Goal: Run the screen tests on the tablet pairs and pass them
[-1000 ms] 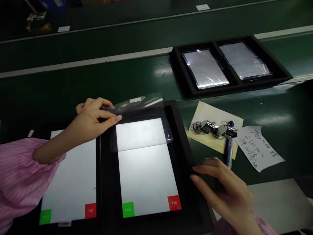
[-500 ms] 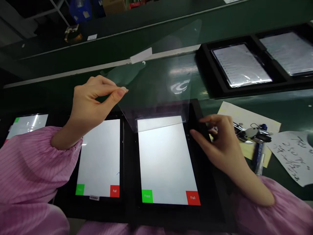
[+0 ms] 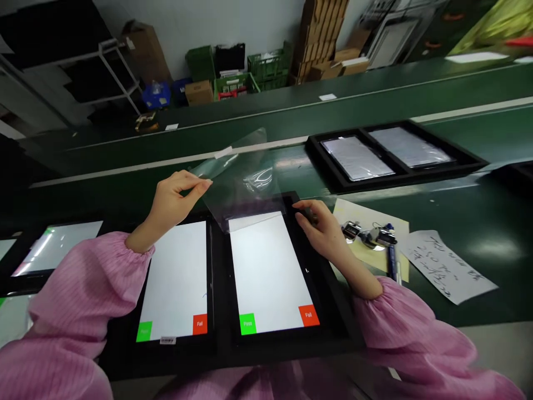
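A clear plastic film [image 3: 245, 180] stands tilted above the top end of a lit tablet [image 3: 268, 272] with green Pass and red Fail squares. My left hand [image 3: 177, 197] pinches the film's left edge between thumb and fingertips. At the right edge of the black tray [image 3: 328, 311] is my right hand [image 3: 322, 228], thumb and forefinger apart, with nothing visible between them. A second lit tablet [image 3: 177, 283] lies in the tray's left compartment, a barcode label at its lower edge.
A black tray [image 3: 318, 161] with two film-covered tablets lies at the back right. Metal clickers [image 3: 378, 236] and pens rest on yellow paper [image 3: 370, 214], beside a handwritten note [image 3: 449, 266]. More tablets [image 3: 60, 244] lie at left. Crates [image 3: 270, 66] and boxes stand behind the bench.
The view has tilted up and shows more of the background. My left hand still holds the film, which stays raised over the tablet's top end. My right hand remains by the tray's right edge.
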